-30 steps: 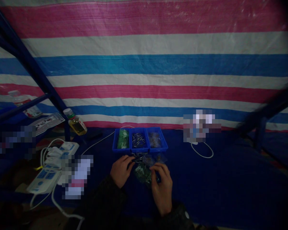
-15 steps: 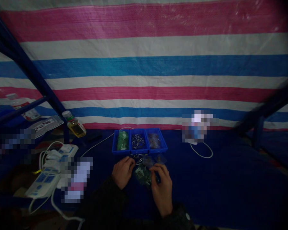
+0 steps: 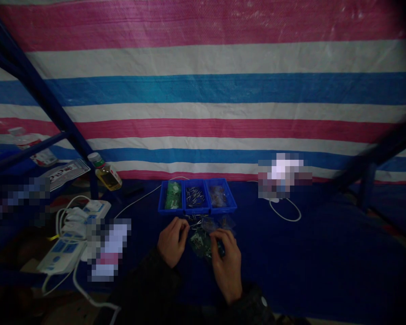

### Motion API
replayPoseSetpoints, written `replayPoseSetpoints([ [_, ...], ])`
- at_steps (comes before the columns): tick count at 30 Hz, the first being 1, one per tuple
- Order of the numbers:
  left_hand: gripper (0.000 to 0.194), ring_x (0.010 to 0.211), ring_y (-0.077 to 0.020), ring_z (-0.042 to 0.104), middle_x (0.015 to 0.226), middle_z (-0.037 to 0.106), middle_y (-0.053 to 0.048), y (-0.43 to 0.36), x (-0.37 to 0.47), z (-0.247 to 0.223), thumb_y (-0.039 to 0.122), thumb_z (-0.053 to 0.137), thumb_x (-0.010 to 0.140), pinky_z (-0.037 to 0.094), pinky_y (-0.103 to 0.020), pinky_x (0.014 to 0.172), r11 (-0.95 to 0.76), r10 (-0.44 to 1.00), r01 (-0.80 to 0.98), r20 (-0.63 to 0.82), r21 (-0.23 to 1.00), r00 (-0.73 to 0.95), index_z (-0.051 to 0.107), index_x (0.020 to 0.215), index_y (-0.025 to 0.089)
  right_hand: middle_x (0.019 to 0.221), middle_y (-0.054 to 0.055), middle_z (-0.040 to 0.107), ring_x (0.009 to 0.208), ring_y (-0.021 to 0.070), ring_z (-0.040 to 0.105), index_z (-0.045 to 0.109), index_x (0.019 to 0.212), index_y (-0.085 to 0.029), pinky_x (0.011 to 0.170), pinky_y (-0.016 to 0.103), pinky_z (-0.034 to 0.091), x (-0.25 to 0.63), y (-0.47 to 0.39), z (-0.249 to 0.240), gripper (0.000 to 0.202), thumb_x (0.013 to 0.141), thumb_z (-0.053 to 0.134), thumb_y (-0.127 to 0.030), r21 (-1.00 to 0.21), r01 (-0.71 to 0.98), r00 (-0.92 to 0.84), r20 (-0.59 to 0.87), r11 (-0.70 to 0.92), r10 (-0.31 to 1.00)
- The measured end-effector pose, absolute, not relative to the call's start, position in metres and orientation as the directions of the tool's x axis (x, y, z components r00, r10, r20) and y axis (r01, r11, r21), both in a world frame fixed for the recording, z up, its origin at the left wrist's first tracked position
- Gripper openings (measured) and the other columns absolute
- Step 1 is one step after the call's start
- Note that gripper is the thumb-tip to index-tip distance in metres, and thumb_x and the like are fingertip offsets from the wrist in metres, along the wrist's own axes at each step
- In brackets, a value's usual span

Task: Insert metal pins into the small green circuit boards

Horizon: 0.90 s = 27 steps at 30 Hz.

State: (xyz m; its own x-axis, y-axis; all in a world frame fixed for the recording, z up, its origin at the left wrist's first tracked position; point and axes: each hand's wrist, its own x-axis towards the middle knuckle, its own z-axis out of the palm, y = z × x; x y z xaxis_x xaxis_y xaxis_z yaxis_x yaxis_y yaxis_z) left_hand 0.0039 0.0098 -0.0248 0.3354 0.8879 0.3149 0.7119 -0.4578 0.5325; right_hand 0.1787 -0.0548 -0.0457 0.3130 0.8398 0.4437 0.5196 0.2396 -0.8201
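Note:
My left hand (image 3: pixel 172 241) is closed in a pinch beside the loose metal pins or screws (image 3: pixel 195 220); what is between its fingertips, if anything, is too small to make out. Thumb and forefinger of my right hand (image 3: pixel 228 266) come together at the edge of a dark green pile of small packets (image 3: pixel 199 243), and what they grip is unclear. Clear little plastic bags (image 3: pixel 209 224) lie just beyond the right fingertips. Behind stand three joined blue bins: green packets (image 3: pixel 173 196) at left, metal pins (image 3: pixel 195 197) in the middle, clear bags (image 3: pixel 218 197) at right.
On the blue table (image 3: pixel 291 262), a power strip (image 3: pixel 62 253) with plugs and white cables lies at left, near a bottle of yellow liquid (image 3: pixel 108 174). A blurred object with a looped white cable (image 3: pixel 299 219) is at right. A striped tarp (image 3: pixel 206 90) hangs behind.
The view has shifted slightly. Both hands stay almost where they were, with small finger movements; the bins and loose pieces look the same.

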Motion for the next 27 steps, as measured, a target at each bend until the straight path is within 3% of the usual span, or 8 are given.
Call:
replayPoseSetpoints([
  [10, 0.015, 0.075, -0.0174, 0.062, 0.087, 0.061, -0.002, 0.009, -0.001, -0.030, 0.024, 0.046, 0.102, 0.044, -0.028, 0.068, -0.407, 0.900, 0.752, 0.370, 0.519, 0.232, 0.058, 0.093, 0.022, 0.099, 0.006, 0.066, 0.097, 0.0231, 0.061, 0.065, 0.099, -0.022, 0.087, 0.037, 0.046, 0.178, -0.054, -0.046, 0.016, 0.103, 0.050, -0.027, -0.823, 0.513, 0.292, 0.432, 0.241, 0.853],
  [18, 0.017, 0.066, -0.0155, 0.057, 0.077, 0.056, 0.000, 0.006, 0.002, -0.015, 0.027, 0.049, 0.102, 0.041, -0.026, 0.062, -0.415, 0.888, 0.622, 0.443, 0.664, 0.119, 0.058, 0.090, 0.020, 0.098, 0.006, 0.066, 0.096, 0.0229, 0.063, 0.065, 0.098, -0.022, 0.088, 0.037, 0.047, 0.178, -0.054, -0.045, 0.019, 0.104, 0.049, -0.030, -0.847, 0.476, 0.295, 0.407, 0.237, 0.864],
  [24, 0.015, 0.063, -0.0133, 0.053, 0.075, 0.053, 0.001, -0.003, 0.009, -0.005, 0.024, 0.050, 0.101, 0.040, -0.025, 0.062, -0.480, 0.877, 0.491, 0.398, 0.727, 0.268, 0.059, 0.090, 0.019, 0.109, 0.006, 0.069, 0.100, 0.0212, 0.066, 0.058, 0.131, -0.023, 0.089, 0.034, 0.052, 0.177, -0.059, -0.043, 0.030, 0.103, 0.051, -0.033, -0.897, 0.362, 0.288, 0.366, 0.253, 0.885],
  [27, 0.017, 0.065, -0.0136, 0.053, 0.076, 0.053, 0.000, -0.007, 0.011, -0.006, 0.024, 0.050, 0.101, 0.040, -0.025, 0.063, -0.495, 0.866, 0.458, 0.374, 0.739, 0.334, 0.058, 0.088, 0.018, 0.111, 0.006, 0.070, 0.102, 0.0208, 0.067, 0.061, 0.129, -0.025, 0.089, 0.033, 0.052, 0.178, -0.060, -0.043, 0.028, 0.104, 0.050, -0.031, -0.889, 0.351, 0.243, 0.390, 0.295, 0.888],
])
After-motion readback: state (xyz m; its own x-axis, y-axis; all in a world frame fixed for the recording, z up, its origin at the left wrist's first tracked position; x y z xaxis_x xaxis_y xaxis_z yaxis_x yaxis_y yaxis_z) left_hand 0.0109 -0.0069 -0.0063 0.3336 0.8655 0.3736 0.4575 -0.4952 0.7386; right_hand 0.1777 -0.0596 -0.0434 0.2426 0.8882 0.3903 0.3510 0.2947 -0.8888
